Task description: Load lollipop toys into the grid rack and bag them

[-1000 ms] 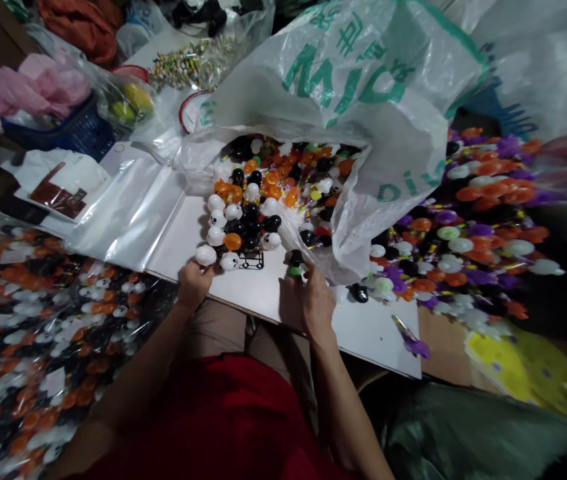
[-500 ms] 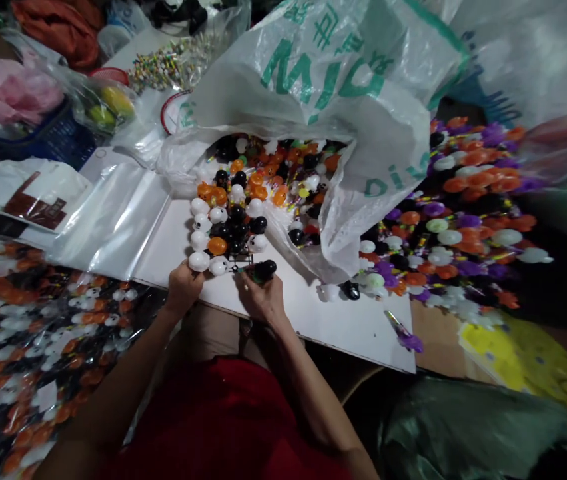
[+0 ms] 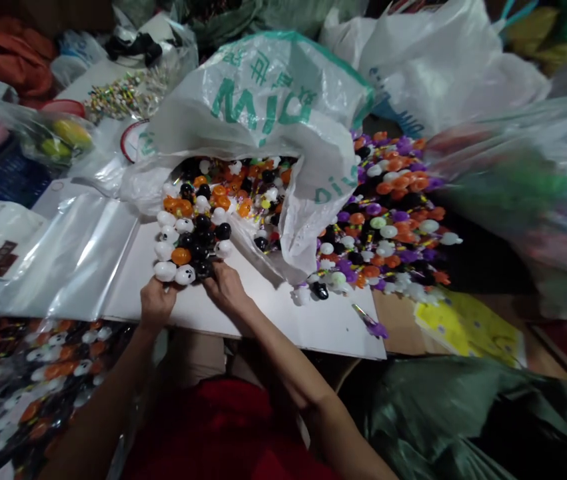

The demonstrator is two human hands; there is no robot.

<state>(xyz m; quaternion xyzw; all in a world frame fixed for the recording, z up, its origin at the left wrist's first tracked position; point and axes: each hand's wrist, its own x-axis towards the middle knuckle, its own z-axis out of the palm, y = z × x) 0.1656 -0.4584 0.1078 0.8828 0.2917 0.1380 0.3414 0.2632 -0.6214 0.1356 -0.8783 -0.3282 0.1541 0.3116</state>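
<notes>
The left hand [image 3: 158, 301] is curled at the near left corner of the cluster of toys [image 3: 182, 255], its fingers up against the white balls there. The right hand [image 3: 226, 283] reaches in at the cluster's near right corner, fingertips among the black balls. The two hands are apart, with the near end of the cluster between them; what either one grips is hidden, so I cannot tell whether they are clamped on anything. The cluster lies on the tabletop [image 3: 268, 313], just beyond the hands, its long axis running away from the person; both hands are at its near end, about equally close.

Right beyond the cluster, the big bag [image 3: 263, 127] with green letters gapes over more toys in orange, black and white. To the right of the cluster, past the bag's folds, is a heap of toys [image 3: 400, 233] with purple among them, and nearer than that heap a lone purple toy [image 3: 377, 329]. To the left of the cluster are clear plastic sheets [image 3: 70, 250], and lower left of it, below the tabletop, are packed toys [image 3: 53, 373] under shiny film
</notes>
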